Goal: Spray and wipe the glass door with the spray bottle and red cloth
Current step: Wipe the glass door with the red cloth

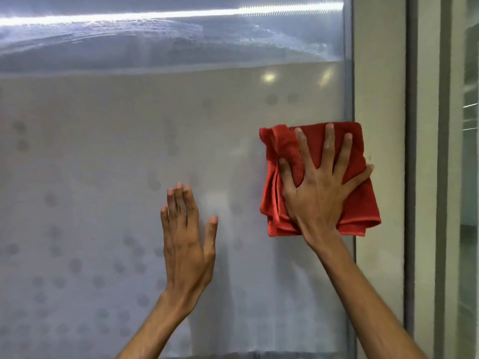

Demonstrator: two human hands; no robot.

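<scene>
The right hand (pixel 320 193) is spreading its fingers wide and pressing flat on the red cloth (pixel 360 203), pinning it to the glass door (pixel 103 177). The fingers are reaching across most of the folded cloth, likely so the whole pad is rubbing the glass at once. The cloth is sitting at the right edge of the door, with its right side hanging a little past the edge over the pale wall strip (pixel 379 73).

The left hand (pixel 188 242) is lying open and flat on the glass, to the left of the cloth and a bit lower, holding nothing. It is probably keeping the door steady (a door can swing when pushed).

The frosted part of the glass is showing many round smudges (pixel 75 265), so there is a lot still to wipe. Higher up, wet streaks (pixel 155 37) are shining under a bright light. The spray bottle is not showing anywhere.
</scene>
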